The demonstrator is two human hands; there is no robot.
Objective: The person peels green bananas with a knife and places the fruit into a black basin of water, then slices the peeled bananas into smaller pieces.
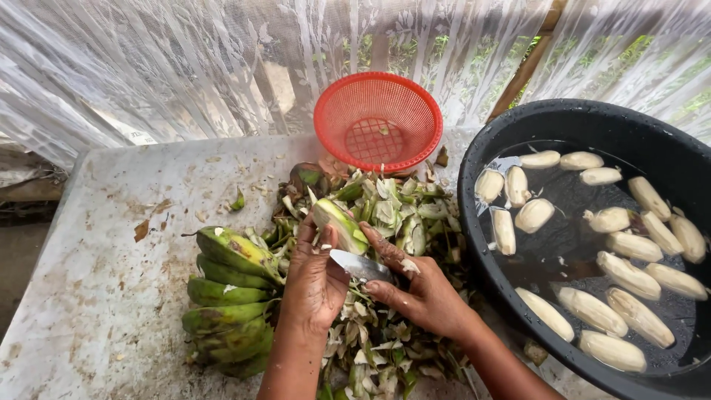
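the half-peeled green banana (339, 222) sits above the peel heap (385, 215), pinched in the left hand (315, 278). the right hand (426, 296) closes on a knife (361, 265), blade beside the fruit. best to cut shallow, away from the thumb. the black basin (578, 118) of water lies right.

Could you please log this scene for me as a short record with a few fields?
Left hand: holds a half-peeled green banana
Right hand: holds a knife, blade against the banana
Under the hands: pile of green peels
Left of pile: bunch of unpeeled green bananas
Right: black tub of water with peeled bananas floating
Behind pile: red basket, tilted
Surface: stained white table
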